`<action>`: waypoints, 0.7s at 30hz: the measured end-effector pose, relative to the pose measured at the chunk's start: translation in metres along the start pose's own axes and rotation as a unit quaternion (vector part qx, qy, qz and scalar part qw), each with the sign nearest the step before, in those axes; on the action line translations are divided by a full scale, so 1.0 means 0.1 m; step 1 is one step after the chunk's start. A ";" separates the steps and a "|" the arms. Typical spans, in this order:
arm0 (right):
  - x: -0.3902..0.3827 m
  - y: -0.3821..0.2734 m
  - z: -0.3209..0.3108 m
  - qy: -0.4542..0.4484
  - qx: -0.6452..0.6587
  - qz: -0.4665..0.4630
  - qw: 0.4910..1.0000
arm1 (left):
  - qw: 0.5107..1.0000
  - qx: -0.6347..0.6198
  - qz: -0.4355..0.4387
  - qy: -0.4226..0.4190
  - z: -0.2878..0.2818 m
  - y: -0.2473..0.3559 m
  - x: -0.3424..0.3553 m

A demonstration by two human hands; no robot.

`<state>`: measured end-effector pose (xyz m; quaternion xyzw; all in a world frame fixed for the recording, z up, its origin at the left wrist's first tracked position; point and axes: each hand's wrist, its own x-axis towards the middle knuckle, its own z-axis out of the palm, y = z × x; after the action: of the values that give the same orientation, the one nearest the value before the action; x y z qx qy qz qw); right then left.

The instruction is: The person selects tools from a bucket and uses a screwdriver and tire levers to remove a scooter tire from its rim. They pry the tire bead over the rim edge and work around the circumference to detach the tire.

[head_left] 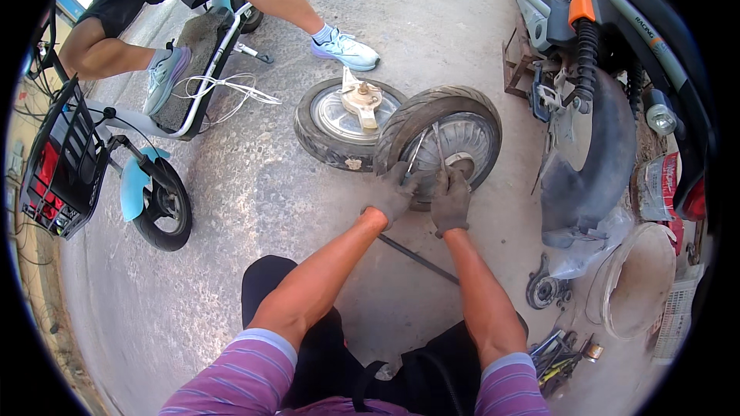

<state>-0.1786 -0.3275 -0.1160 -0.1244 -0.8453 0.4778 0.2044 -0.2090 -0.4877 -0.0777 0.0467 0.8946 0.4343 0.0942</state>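
Observation:
A wheel with a black tire (pixel 484 100) and a grey, ribbed hub (pixel 476 139) leans up in front of me, partly over a second wheel (pixel 320 127) lying flat behind it. My left hand (pixel 397 189), in a dark grey glove, is closed around a thin metal tire lever (pixel 417 150) at the tire's near left side. My right hand (pixel 451 200), gloved likewise, grips another tire lever (pixel 439 142) that points up across the hub. Both levers reach toward the rim; their far tips are hard to make out. A dark bar (pixel 416 257) lies on the ground beneath my forearms.
At left, a person in shorts sits astride a scooter (pixel 208 88) with a black basket (pixel 65 166); white cable (pixel 239 91) trails beside it. A motorbike (pixel 590 139) stands at right, near a bucket (pixel 636 281), a sprocket-like part (pixel 544 288) and loose tools (pixel 561 358).

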 end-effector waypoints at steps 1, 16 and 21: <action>-0.01 -0.03 0.01 0.001 -0.005 -0.001 1.000 | 1.000 0.007 0.010 0.019 0.09 -0.09 0.00; 0.02 -0.26 -0.25 0.017 0.020 0.030 0.999 | 0.999 -0.034 -0.009 0.036 0.24 0.04 0.02; 0.09 -0.38 -0.45 0.011 -0.259 -0.092 0.961 | 0.999 -0.029 -0.001 0.031 0.18 0.04 -0.01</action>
<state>-0.1666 -0.3088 -0.0607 -0.1003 -0.9456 0.2203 0.2175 -0.2046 -0.4715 -0.0853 0.0296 0.8843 0.4610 0.0685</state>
